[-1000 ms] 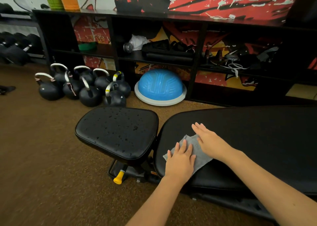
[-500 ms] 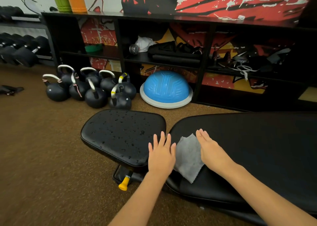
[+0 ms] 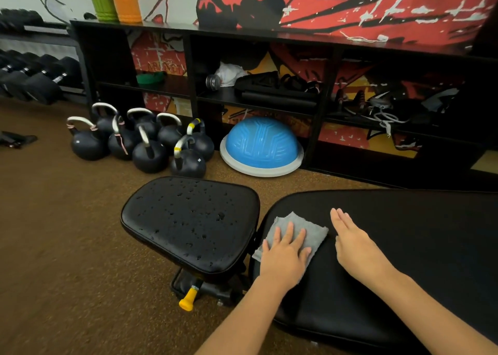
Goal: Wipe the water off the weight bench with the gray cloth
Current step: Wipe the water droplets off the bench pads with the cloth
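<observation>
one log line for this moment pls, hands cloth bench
left hand flat on gray cloth | right hand flat on back pad, off cloth | seat pad covered in droplets, unwiped

Black kettlebells (image 3: 140,141) on the brown floor (image 3: 54,233) — beside them a blue balance dome (image 3: 261,145) against black shelving (image 3: 269,31).

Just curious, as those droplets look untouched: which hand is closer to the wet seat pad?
Left. The left hand lies flat on the gray cloth, just beside the wet seat pad. The right hand rests farther along the long pad.
</observation>
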Tool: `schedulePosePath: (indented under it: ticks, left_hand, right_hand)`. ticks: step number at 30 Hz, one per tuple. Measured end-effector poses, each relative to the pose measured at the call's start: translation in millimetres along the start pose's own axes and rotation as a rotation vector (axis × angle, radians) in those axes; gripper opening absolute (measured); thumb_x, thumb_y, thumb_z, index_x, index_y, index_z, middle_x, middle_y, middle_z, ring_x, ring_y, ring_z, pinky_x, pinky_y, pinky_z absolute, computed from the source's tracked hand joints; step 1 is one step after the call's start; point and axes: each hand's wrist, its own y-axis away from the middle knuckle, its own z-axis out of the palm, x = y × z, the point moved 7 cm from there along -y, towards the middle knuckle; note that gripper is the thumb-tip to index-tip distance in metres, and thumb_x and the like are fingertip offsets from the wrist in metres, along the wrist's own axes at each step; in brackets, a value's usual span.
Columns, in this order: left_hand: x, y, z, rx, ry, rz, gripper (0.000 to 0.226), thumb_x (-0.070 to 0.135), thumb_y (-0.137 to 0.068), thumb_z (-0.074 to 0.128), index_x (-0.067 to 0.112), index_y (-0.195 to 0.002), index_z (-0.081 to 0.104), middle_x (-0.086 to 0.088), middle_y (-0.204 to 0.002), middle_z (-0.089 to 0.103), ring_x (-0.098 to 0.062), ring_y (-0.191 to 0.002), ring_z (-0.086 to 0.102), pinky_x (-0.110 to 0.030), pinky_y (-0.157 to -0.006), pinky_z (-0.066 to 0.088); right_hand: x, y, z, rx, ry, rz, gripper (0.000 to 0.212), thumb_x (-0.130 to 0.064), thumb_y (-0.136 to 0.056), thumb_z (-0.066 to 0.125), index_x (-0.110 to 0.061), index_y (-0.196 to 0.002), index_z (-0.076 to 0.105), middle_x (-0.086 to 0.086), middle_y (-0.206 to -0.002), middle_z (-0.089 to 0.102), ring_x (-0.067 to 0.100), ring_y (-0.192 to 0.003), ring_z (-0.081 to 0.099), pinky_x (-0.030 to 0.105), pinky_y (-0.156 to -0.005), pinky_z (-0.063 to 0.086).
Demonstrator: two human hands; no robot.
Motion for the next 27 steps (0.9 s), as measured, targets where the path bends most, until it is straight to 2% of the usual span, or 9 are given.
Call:
schedulePosePath:
  ticks: [9, 12, 15, 18, 20, 23, 27]
  left_hand:
    - [-14.7, -15.3, -3.2, 0.030, 0.011, -0.128, 0.053, 0.043, -0.101, 0.018, 0.027, -0.150, 0.007, 0.001, -0.159, -0.003, -0.027, -0.146, -0.005, -0.052, -0.116, 0.006]
    - [-18.1, -17.5, -4.7, 0.024, 0.022, -0.193, 0.054, 0.043, -0.101, 0.017, 0.025, -0.150, 0.006, -0.002, -0.159, -0.003, -0.031, -0.145, -0.004, -0.048, -0.117, 0.007]
    - [-16.1, -14.3, -6.9, 0.025, 0.027, -0.157, 0.053, 0.040, -0.102, 0.018, 0.022, -0.150, 0.007, -0.005, -0.159, -0.002, -0.031, -0.145, -0.004, -0.043, -0.118, 0.009]
    - [-24.9, -9.2, -22.7, 0.109, -0.028, -0.125, 0.052, 0.036, -0.102, 0.018, 0.017, -0.150, 0.009, -0.007, -0.159, -0.001, -0.029, -0.146, -0.003, -0.039, -0.118, 0.009]
    - [-41.8, -5.7, -39.0, 0.178, -0.080, -0.156, 0.053, 0.036, -0.102, 0.017, 0.016, -0.150, 0.008, -0.007, -0.159, -0.002, -0.028, -0.146, -0.004, -0.041, -0.118, 0.007]
    - [-76.0, 1.5, -55.7, 0.213, -0.142, -0.227, 0.053, 0.036, -0.102, 0.015, 0.015, -0.150, 0.008, -0.007, -0.159, -0.002, -0.028, -0.146, -0.005, -0.042, -0.118, 0.006]
    - [-115.3, 13.8, -58.1, 0.186, -0.153, -0.300, 0.054, 0.037, -0.102, 0.013, 0.016, -0.151, 0.006, -0.003, -0.159, -0.004, -0.026, -0.146, -0.006, -0.043, -0.118, 0.005]
  right_hand:
    - [-12.6, -10.2, 17.4, 0.006, 0.090, -0.049, 0.064, -0.015, -0.101, 0.032, -0.009, -0.149, -0.010, 0.006, -0.159, -0.008, 0.018, -0.146, -0.004, 0.025, -0.116, 0.007]
    - [-24.5, -17.0, 21.7, 0.024, 0.103, -0.088, 0.062, -0.015, -0.101, 0.031, -0.008, -0.149, -0.008, 0.007, -0.159, -0.008, 0.019, -0.146, -0.005, 0.027, -0.116, 0.006]
    - [-36.1, -22.3, 22.9, 0.026, 0.052, -0.122, 0.063, -0.011, -0.099, 0.032, -0.007, -0.149, -0.006, 0.009, -0.159, -0.007, 0.020, -0.146, -0.005, 0.028, -0.116, 0.006]
    - [-48.0, -31.6, 26.0, 0.029, -0.080, -0.134, 0.061, -0.004, -0.096, 0.034, -0.005, -0.150, 0.005, 0.013, -0.159, 0.000, 0.025, -0.146, -0.001, 0.032, -0.117, 0.006]
    - [-57.5, -40.8, 33.8, 0.007, -0.048, -0.127, 0.060, -0.005, -0.097, 0.034, -0.006, -0.150, 0.005, 0.014, -0.158, -0.002, 0.026, -0.146, -0.002, 0.033, -0.117, 0.007]
    - [-81.7, -53.6, 50.1, -0.016, 0.082, -0.139, 0.057, -0.019, -0.102, 0.031, -0.005, -0.150, 0.003, 0.019, -0.157, -0.005, 0.029, -0.146, -0.003, 0.035, -0.117, 0.008]
    - [-102.9, -61.8, 80.8, -0.123, 0.146, -0.055, 0.066, -0.047, -0.099, 0.029, -0.013, -0.151, 0.007, 0.017, -0.158, -0.003, 0.037, -0.144, -0.004, 0.046, -0.116, 0.004]
